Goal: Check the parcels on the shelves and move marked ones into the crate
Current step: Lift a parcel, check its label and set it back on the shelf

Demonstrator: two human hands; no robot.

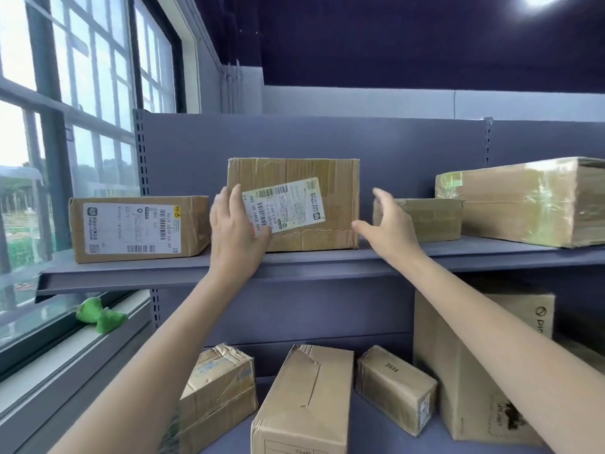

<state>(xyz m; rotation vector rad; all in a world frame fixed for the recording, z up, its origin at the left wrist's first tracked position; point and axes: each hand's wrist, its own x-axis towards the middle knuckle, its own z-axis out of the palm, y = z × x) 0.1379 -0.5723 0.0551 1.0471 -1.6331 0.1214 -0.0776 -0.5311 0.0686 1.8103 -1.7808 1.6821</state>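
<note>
My left hand (237,232) lies flat with straight fingers on the labelled front of the middle box (294,204) on the upper shelf (327,260), while my right hand (389,221) hovers open beside it, holding nothing.

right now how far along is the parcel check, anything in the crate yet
Done: nothing shows as moved; no crate is in view. In hand: the left hand rests on the middle box on the upper shelf, over its label; the right hand is open beside it. Left: the other upper boxes and the lower row.
</note>
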